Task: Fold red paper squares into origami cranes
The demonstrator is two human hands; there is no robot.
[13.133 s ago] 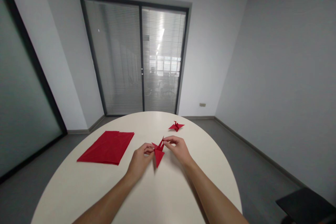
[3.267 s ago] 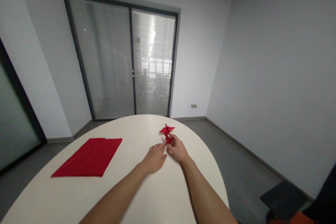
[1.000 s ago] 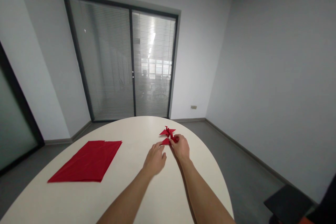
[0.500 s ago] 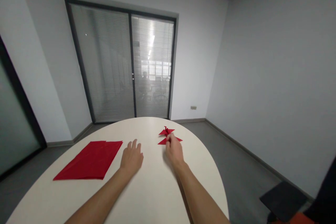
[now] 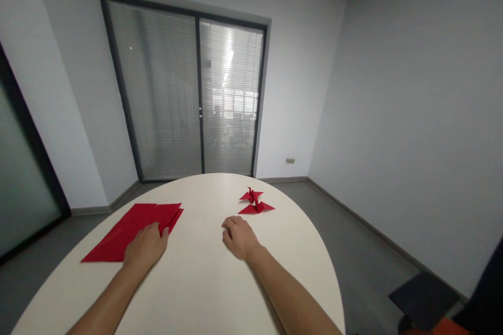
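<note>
My left hand lies flat, fingers stretched out, on the near right corner of a stack of red paper sheets on the left of the round white table. My right hand rests on the table near the middle with its fingers loosely bent and nothing in it. Two folded red paper cranes sit beyond it. The nearer crane is about a hand's length from my fingertips. The farther crane stands just behind the nearer one.
The table's right edge curves away close to the cranes. A dark chair seat stands on the floor at the lower right. Glass doors with blinds are behind the table.
My right hand let go of the crane beside the first one and drew back toward me. My left hand swung left across the table onto the paper stack.
</note>
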